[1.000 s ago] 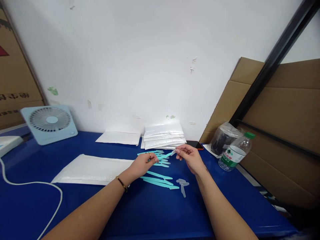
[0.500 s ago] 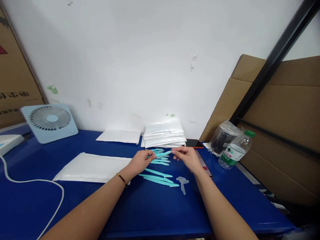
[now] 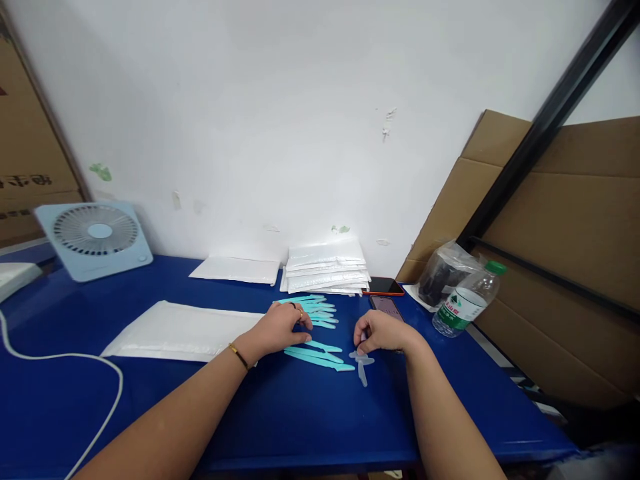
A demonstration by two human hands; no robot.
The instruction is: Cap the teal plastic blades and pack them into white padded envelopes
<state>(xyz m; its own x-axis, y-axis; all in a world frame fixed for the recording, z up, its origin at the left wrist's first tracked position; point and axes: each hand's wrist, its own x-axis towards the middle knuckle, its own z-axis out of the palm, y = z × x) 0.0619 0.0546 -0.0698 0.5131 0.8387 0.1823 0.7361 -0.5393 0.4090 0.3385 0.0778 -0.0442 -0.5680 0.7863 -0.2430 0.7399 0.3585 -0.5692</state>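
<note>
My left hand (image 3: 284,327) hovers over turquoise eyebrow razors, its thumb and fingers apart and nothing visible in them. Under and beyond its fingers fans one group of razors (image 3: 323,313) with capped-looking tips. Nearer to me lie a few more razors (image 3: 320,357), their tips to the right. My right hand (image 3: 383,331) reaches down at the small translucent caps (image 3: 363,370), thumb and fingers pinched together over the top of that little pile. Whether a cap is between the fingertips is hard to make out.
Behind the razors stand stacked white padded mailers (image 3: 325,267), with another mailer (image 3: 185,330) on the left. Two phones (image 3: 384,287) lie at the back right, near a water bottle (image 3: 467,300). A blue fan (image 3: 100,233) and white cable (image 3: 117,387) are on the left.
The razor held between both hands has been let go at the far group. My right hand has moved down to the caps; my left hand has drawn slightly back and opened.
</note>
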